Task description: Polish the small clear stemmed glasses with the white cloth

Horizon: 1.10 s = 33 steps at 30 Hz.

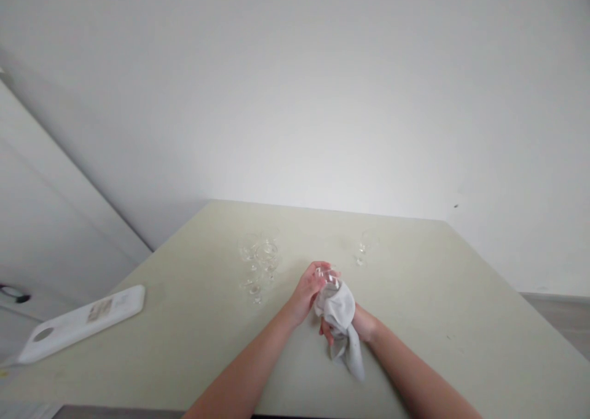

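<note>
Left hand: the left hand [308, 289] is closed on a small clear drinking glass [328, 277], which is held at its upper part, with the fingers curled about its side
Right hand: the right hand [362, 322] is partly hidden by a pale grey, soft fabric cloth [340, 311], which is gripped in it; some curled fingertips are seen below the cloth's left edge
Held glass: it is held between both hands, above the near middle of the table; its lower part is covered by the cloth, so its foot cannot be made out
Cloth: it is bunched against the glass, and a loose end is left hanging toward the viewer
Grouped glasses: a cluster of clear stemmed glasses [266, 256] is set to the left of the hands; the exact number cannot be told
Lone glass: one clear stemmed glass on the right [363, 247] is placed beyond the hands, well apart from the cluster
Table: a pale green, smooth-topped table [193, 321] is backed by a plain white wall [322, 99]
Left edge: a long white slab with a round hole [92, 319] is laid there
</note>
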{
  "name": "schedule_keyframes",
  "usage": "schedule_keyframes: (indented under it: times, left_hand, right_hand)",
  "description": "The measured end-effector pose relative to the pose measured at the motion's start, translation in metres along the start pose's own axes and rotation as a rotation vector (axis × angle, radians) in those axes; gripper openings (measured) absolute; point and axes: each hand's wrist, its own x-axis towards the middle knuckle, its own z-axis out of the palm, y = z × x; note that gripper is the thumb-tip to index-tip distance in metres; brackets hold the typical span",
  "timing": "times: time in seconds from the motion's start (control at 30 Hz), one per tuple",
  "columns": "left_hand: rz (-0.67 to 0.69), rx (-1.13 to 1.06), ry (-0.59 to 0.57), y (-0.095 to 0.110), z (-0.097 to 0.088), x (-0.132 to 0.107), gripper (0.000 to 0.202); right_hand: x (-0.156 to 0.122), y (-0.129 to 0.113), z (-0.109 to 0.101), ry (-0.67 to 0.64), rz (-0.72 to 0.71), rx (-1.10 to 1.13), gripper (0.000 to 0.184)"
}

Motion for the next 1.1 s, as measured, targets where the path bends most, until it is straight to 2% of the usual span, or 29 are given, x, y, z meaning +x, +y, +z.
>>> schedule_keyframes:
  times: [0.17,0.23,0.43,0.67,0.87,0.93,1.0,1.1]
  left_hand:
    - [-0.091,0.253,-0.036,-0.006,0.002,0.001,0.049]
    - [-0.084,0.289,-0.035,-0.007,0.002,0.001,0.05]
    - [-0.078,0.262,0.092,-0.007,0.001,0.001,0.055]
    - [0.01,0.27,0.143,-0.005,0.002,0.0,0.051]
    - [-0.01,0.272,0.206,-0.007,0.0,0.001,0.051]
    - [0.033,0.28,0.276,-0.007,-0.003,0.002,0.052]
    - [0.132,0.313,0.345,-0.007,-0.006,0.002,0.052]
    - [0.278,0.412,0.365,-0.008,-0.012,0.002,0.051]
  right_hand:
    - [0.0,0.004,-0.004,0.046,-0.024,0.057,0.049]
    - [0.0,0.004,-0.005,0.067,-0.025,0.047,0.048]
    - [0.002,0.0,-0.002,0.148,-0.042,-0.034,0.039]
    - [0.006,-0.002,-0.001,0.184,-0.075,-0.098,0.038]
    - [0.007,0.0,0.0,0.254,-0.114,-0.134,0.028]
    - [0.008,0.0,0.0,0.248,-0.12,-0.153,0.027]
    - [0.009,0.0,0.0,0.243,-0.099,-0.154,0.032]
    - [0.012,0.002,-0.003,0.286,-0.046,-0.15,0.039]
